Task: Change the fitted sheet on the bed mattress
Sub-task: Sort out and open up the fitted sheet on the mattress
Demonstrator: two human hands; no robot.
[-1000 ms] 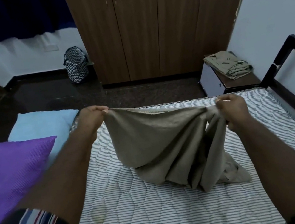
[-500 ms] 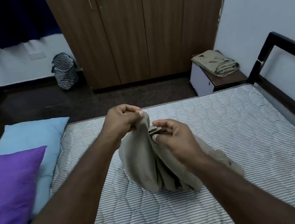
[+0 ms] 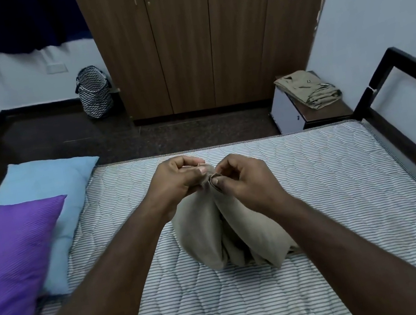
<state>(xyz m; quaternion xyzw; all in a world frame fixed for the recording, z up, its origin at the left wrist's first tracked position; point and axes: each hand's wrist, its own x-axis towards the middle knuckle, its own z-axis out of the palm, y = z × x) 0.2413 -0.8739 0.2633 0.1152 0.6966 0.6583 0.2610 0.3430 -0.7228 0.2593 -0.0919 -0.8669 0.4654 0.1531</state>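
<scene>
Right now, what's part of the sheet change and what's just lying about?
Job: beige sheet pinched by left hand and right hand; bare striped mattress.
Lying about: purple pillow, blue pillow, zigzag basket, folded cloth on side table, wardrobe.

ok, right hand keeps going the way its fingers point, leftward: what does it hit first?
The left hand, probably. The right hand pinches the beige sheet with its fingertips facing the left hand's, nearly touching; only a bit of bunched cloth sits between them. Depth looks matched.
</scene>
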